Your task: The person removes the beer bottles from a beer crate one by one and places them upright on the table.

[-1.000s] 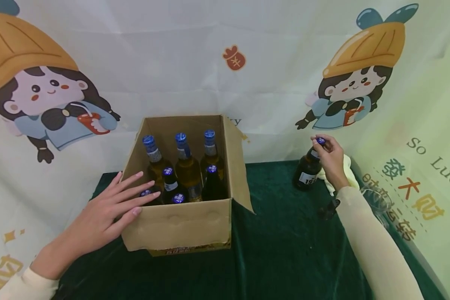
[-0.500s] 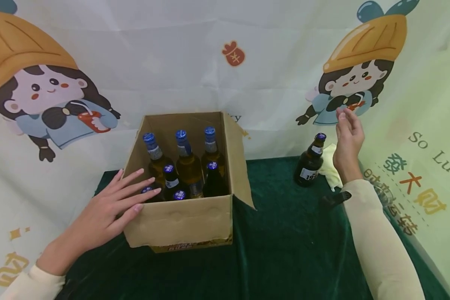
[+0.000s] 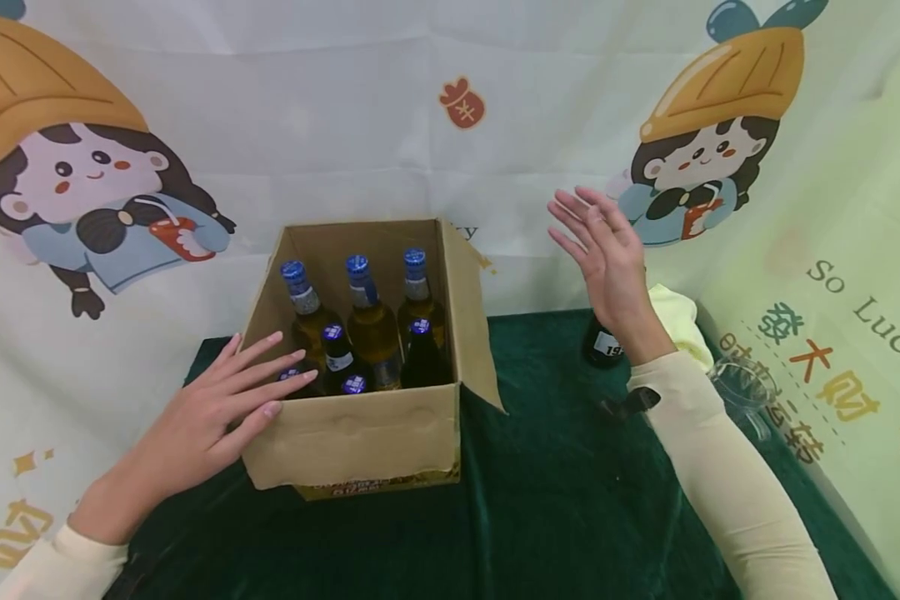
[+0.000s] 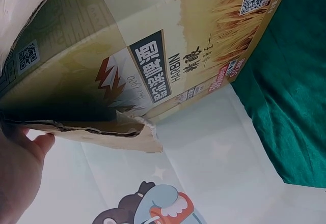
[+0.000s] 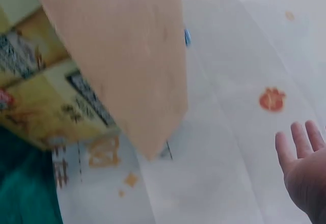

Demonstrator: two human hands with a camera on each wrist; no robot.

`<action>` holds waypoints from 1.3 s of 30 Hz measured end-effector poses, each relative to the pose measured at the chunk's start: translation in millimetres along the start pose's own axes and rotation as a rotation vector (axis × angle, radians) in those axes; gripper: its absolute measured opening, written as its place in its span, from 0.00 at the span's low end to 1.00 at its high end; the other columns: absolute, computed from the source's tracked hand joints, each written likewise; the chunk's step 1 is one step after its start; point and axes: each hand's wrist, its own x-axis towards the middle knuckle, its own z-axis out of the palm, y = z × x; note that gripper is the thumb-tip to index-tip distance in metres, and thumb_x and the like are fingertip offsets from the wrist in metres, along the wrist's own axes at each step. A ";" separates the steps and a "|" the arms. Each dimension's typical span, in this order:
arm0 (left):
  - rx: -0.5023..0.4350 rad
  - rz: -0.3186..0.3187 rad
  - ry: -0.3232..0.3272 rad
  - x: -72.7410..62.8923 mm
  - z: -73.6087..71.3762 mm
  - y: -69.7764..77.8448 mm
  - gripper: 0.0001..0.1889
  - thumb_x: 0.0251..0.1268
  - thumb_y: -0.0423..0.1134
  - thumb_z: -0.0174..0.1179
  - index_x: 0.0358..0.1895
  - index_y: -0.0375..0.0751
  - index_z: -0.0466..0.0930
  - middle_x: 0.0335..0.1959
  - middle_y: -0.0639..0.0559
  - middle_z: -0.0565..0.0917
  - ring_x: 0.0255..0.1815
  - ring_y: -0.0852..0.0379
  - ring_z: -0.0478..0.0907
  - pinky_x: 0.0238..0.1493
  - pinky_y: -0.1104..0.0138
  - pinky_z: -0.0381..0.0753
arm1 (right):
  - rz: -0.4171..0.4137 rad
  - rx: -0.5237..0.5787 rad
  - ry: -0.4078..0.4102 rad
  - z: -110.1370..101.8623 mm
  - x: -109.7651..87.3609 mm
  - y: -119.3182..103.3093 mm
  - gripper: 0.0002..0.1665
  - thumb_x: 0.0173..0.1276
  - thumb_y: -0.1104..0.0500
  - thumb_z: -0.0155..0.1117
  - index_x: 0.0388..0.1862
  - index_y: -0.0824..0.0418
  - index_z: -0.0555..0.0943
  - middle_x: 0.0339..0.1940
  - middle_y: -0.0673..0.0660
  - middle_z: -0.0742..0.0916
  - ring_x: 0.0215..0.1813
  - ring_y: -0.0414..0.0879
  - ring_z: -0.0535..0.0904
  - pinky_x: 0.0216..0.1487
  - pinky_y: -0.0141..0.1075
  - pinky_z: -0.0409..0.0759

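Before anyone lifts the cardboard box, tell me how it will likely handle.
The cardboard box is probably heavy, with several capped bottles standing inside. They may knock together if it tilts, since they stand close. Its thin side flap splays outward, so would likely bend if pulled.

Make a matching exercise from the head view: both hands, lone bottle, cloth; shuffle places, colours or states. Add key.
Things:
1. left hand
2. right hand
3. lone bottle
4. cloth

Descriptions:
A. pale yellow
B. raised, fingers spread, holding nothing
C. dark, with a white label
D. at the near left corner of the box

Pairs: 1-D, 2-B, 3-C, 4-A
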 end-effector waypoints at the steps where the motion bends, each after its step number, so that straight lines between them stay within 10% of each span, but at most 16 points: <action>1: 0.000 -0.002 -0.001 0.0 0.1 -0.1 0.26 0.72 0.38 0.58 0.71 0.56 0.74 0.72 0.48 0.76 0.82 0.47 0.56 0.85 0.57 0.37 | 0.004 -0.012 -0.030 5.0 -1.0 1.4 0.28 0.80 0.51 0.54 0.72 0.62 0.67 0.72 0.63 0.76 0.73 0.53 0.75 0.71 0.43 0.75; 12: 0.007 0.006 0.008 0.2 1.0 -2.2 0.24 0.73 0.40 0.57 0.71 0.57 0.74 0.71 0.47 0.77 0.82 0.47 0.56 0.85 0.56 0.37 | 0.082 -0.086 -0.337 56.2 1.7 16.7 0.24 0.80 0.55 0.54 0.69 0.62 0.71 0.67 0.61 0.81 0.68 0.51 0.79 0.66 0.46 0.80; 25: 0.016 -0.009 0.002 1.6 2.5 -1.2 0.25 0.73 0.39 0.57 0.71 0.58 0.74 0.71 0.47 0.76 0.83 0.47 0.56 0.85 0.58 0.35 | 0.080 -1.038 -0.870 123.8 14.1 36.0 0.23 0.71 0.49 0.66 0.62 0.56 0.81 0.62 0.54 0.85 0.66 0.50 0.79 0.69 0.48 0.76; 39: 0.000 -0.025 0.002 -1.2 2.1 -0.6 0.26 0.71 0.38 0.58 0.71 0.57 0.75 0.71 0.47 0.76 0.82 0.46 0.56 0.85 0.57 0.36 | 0.289 -1.663 -1.179 161.3 11.1 70.5 0.25 0.68 0.53 0.70 0.63 0.56 0.79 0.56 0.53 0.87 0.50 0.44 0.84 0.53 0.40 0.84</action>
